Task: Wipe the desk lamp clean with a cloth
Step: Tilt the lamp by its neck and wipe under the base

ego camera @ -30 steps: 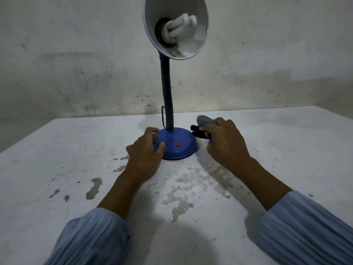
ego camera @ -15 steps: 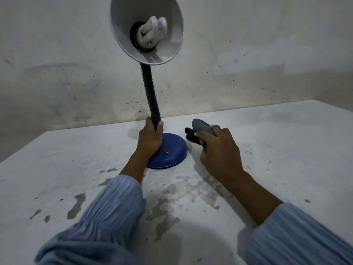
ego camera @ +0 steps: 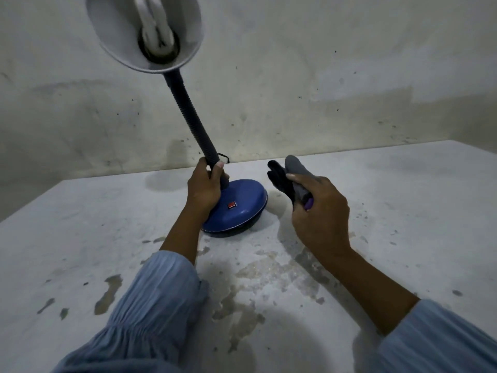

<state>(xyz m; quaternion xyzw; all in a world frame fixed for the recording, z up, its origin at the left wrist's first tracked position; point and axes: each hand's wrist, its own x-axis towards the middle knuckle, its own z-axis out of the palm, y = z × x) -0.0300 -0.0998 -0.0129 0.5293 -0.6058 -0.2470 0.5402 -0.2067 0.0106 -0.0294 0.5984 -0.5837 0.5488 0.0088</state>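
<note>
The desk lamp has a round blue base (ego camera: 242, 208) with a red switch, a dark ribbed flexible neck (ego camera: 192, 119) and a white shade (ego camera: 145, 33) with a white bulb inside. The lamp leans toward me and to the left, and the right side of its base is lifted off the table. My left hand (ego camera: 205, 188) is wrapped around the bottom of the neck. My right hand (ego camera: 318, 211) hovers just right of the base, closed on a bunched grey and black cloth (ego camera: 289, 175). Cloth and lamp are apart.
The white table (ego camera: 403, 211) is stained, with chipped patches in front of the lamp. A marked grey wall (ego camera: 322, 90) stands close behind the table's far edge. A thin dark cord (ego camera: 224, 156) loops behind the neck. Both light blue sleeves fill the bottom of the view.
My left hand went from the base up to the bottom of the neck and tipped the lamp toward me. My right hand rose slightly with the cloth.
</note>
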